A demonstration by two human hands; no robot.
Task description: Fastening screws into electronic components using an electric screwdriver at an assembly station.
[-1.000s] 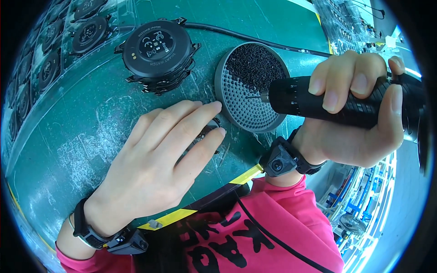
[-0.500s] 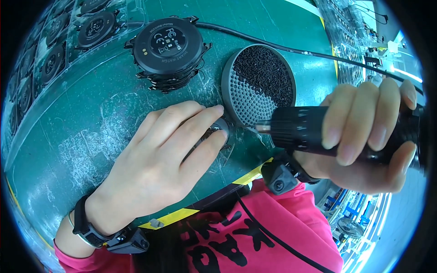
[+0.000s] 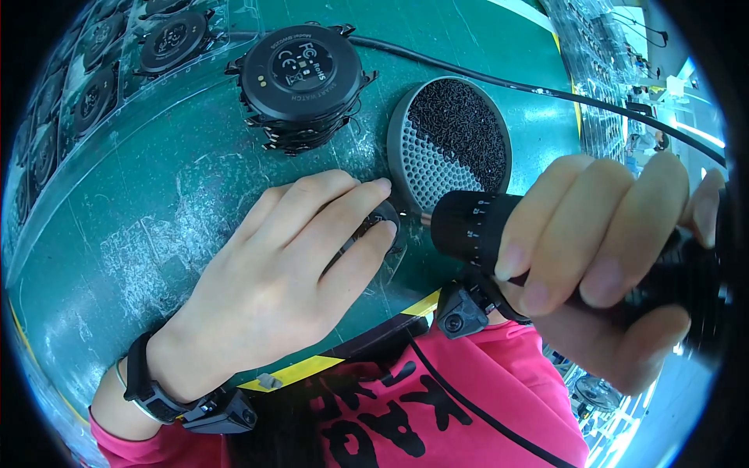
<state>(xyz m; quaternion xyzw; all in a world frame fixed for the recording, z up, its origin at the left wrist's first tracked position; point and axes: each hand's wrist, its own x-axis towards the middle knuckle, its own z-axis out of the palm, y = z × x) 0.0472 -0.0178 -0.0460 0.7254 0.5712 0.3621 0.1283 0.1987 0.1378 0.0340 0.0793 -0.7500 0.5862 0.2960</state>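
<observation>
My left hand (image 3: pixel 265 269) lies over a black smartwatch case (image 3: pixel 387 214) on the green mat, fingers curled around its edges and pinning it down. Most of the case is hidden beneath those fingers. My right hand (image 3: pixel 593 242) is wrapped around a black electric screwdriver (image 3: pixel 472 226), held sideways with its bit pointing left. The bit tip is just right of the case, with a small gap between them; a tiny dark speck at the tip may be a screw. Beyond them stands a round grey dish (image 3: pixel 395 144) with a dimpled floor, partly heaped with small black screws (image 3: pixel 456 117).
A stack of black smartwatch cases (image 3: pixel 300 74) stands at the far left of the dish. Clear plastic trays (image 3: pixel 117 93) with more cases line the left. A black cable (image 3: pixel 468 76) crosses behind the dish. Yellow-black tape (image 3: pixel 312 366) marks the near edge.
My right hand has brought the screwdriver left and slightly down from the dish's rim toward the case. My left hand stays on the case. The view has shifted slightly.
</observation>
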